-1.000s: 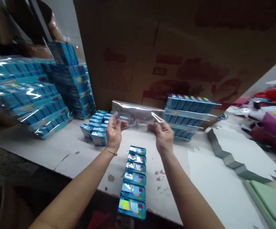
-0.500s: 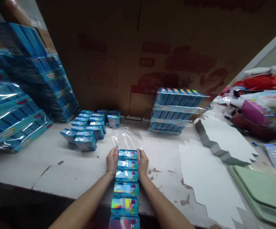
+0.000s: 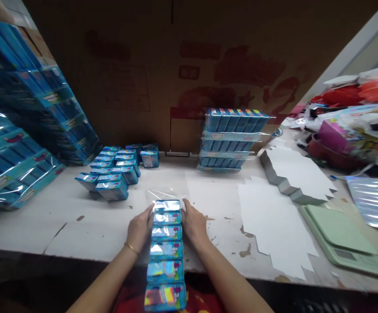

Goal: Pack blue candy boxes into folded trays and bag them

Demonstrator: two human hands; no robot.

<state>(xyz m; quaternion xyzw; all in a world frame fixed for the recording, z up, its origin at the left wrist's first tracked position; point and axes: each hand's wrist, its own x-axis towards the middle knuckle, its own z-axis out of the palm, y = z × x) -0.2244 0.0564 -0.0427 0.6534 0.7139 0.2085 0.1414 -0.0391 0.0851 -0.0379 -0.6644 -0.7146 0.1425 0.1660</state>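
Observation:
A row of several small blue boxes [image 3: 166, 249], with shiny tops, points away from my body and sticks out past the table's near edge. My left hand [image 3: 139, 230] presses on the left side of its far end, fingers partly hidden behind the boxes. On the opposite side, my right hand [image 3: 194, 224] grips the same end, thumb pointing forward. Clear plastic film [image 3: 167, 192] spreads flat on the table just past the far box. Whether the film wraps the whole row, I cannot tell.
Loose blue boxes [image 3: 112, 190] stand in a group to the left, by wrapped stacks [image 3: 22, 169]. Another wrapped stack [image 3: 224, 148] is at the back, before a large carton [image 3: 123, 87]. White card sheets [image 3: 270, 230] and a green scale [image 3: 342, 237] lie right.
Both hands have slid back along the sides of the row, toward my body. Less film shows beyond the far box. The camera view has shifted slightly.

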